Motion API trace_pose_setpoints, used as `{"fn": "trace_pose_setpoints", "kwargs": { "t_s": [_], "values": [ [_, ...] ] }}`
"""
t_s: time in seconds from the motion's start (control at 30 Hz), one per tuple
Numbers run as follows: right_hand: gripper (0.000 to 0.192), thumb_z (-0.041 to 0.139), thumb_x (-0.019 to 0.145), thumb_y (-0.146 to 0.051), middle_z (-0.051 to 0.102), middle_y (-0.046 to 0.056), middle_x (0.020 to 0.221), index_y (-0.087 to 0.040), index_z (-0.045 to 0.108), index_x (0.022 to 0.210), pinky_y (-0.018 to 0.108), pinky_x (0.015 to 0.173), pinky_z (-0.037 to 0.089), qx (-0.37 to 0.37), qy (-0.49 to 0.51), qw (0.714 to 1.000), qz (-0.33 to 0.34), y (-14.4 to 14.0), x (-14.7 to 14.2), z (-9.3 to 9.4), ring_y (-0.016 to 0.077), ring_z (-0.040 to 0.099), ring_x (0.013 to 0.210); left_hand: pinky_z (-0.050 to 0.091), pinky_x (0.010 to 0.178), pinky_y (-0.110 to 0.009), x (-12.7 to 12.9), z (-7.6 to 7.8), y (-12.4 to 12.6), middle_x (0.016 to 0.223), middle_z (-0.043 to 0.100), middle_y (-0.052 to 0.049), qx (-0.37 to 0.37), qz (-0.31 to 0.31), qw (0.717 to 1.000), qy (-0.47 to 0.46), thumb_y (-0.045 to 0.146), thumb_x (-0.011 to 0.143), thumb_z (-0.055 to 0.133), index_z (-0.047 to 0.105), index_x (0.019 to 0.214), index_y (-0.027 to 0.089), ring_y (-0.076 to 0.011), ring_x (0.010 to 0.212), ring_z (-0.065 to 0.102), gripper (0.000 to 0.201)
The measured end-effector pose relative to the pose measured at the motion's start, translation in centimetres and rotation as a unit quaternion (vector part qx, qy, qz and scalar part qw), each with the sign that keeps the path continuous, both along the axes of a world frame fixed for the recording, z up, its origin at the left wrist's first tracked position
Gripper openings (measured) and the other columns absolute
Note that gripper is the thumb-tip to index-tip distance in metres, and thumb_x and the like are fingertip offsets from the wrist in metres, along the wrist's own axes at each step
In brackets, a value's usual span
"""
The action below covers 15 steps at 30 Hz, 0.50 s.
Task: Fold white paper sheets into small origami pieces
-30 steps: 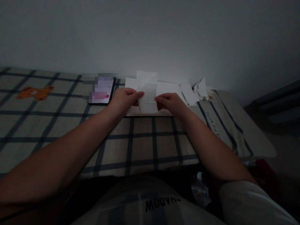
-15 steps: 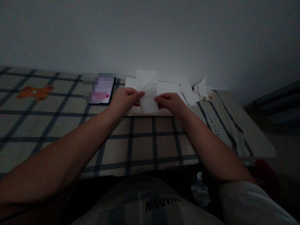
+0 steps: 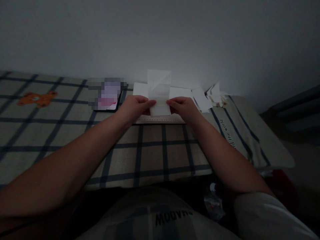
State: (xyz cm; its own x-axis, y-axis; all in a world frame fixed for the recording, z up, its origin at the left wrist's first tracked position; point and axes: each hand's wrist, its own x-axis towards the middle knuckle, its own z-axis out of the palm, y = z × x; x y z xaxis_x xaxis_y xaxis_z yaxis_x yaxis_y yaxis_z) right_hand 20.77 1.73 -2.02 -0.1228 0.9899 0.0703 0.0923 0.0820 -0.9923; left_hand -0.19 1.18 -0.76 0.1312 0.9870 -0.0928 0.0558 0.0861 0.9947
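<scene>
A thin white sheet of paper (image 3: pixel 160 86), creased and partly see-through, stands upright between my two hands. My left hand (image 3: pixel 138 105) pinches its left edge between thumb and fingers. On the opposite edge, my right hand (image 3: pixel 182 106) grips it the same way. Beneath and behind it, a flat white pad or stack of paper (image 3: pixel 180 92) lies on the checked cloth, with a dashed line along its near edge. More white sheets (image 3: pixel 202 100) lie just to the right of that stack.
A phone (image 3: pixel 108 96) with a lit screen lies left of my hands. Folded paper pieces (image 3: pixel 215 95) are heaped at the right. An orange bear-shaped item (image 3: pixel 37 99) rests far left on the checked cloth (image 3: pixel 152 156). A clear bottle (image 3: pixel 214 203) is below the edge.
The sheet has risen a little and shifted slightly right, its lower end now higher above the dashed line. Both hands keep their pinch on it.
</scene>
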Motion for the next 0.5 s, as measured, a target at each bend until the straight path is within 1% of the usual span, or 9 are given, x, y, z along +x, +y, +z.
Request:
{"fn": "trace_pose_setpoints", "kwargs": {
  "t_s": [0.13,0.23,0.33,0.5],
  "values": [
    [0.017,0.078,0.078,-0.031,0.068,0.001,0.066,-0.017,0.073,0.073,0.03,0.063,0.057,-0.05,0.036,0.998,0.01,-0.06,-0.19,0.21,0.0111,0.061,0.058,0.052,0.059,-0.023,-0.03,0.06,0.06,0.062,0.068,-0.002,0.024,0.019,1.0,0.007,0.028,0.078,0.077,0.067,0.064,0.017,-0.0119,0.057,0.062,0.021],
    [0.017,0.08,0.077,-0.031,0.07,0.002,0.069,-0.017,0.072,0.074,0.03,0.066,0.059,-0.072,0.021,0.997,0.009,-0.17,-0.25,0.26,0.0116,0.063,0.06,0.053,0.061,-0.023,-0.04,0.15,0.13,0.06,0.066,-0.002,0.039,0.032,0.999,0.017,0.029,0.079,0.076,0.065,0.061,0.017,-0.0119,0.057,0.062,0.024],
    [0.018,0.081,0.077,-0.033,0.071,0.002,0.071,-0.017,0.073,0.076,0.029,0.065,0.058,-0.051,-0.002,0.999,0.004,-0.12,-0.13,0.1,0.0115,0.063,0.061,0.055,0.064,-0.024,-0.05,0.21,0.19,0.061,0.066,-0.002,0.03,0.027,0.999,0.006,0.028,0.081,0.075,0.065,0.062,0.017,-0.0116,0.057,0.062,0.025],
    [0.017,0.078,0.079,-0.034,0.069,0.0,0.07,-0.018,0.073,0.078,0.028,0.065,0.057,-0.02,-0.015,0.999,-0.02,0.23,0.19,-0.15,0.0107,0.063,0.061,0.057,0.067,-0.025,-0.13,0.04,0.36,0.071,0.072,-0.004,-0.021,-0.014,0.999,-0.033,0.03,0.081,0.076,0.07,0.072,0.015,-0.0115,0.06,0.064,0.018]
  ]
}}
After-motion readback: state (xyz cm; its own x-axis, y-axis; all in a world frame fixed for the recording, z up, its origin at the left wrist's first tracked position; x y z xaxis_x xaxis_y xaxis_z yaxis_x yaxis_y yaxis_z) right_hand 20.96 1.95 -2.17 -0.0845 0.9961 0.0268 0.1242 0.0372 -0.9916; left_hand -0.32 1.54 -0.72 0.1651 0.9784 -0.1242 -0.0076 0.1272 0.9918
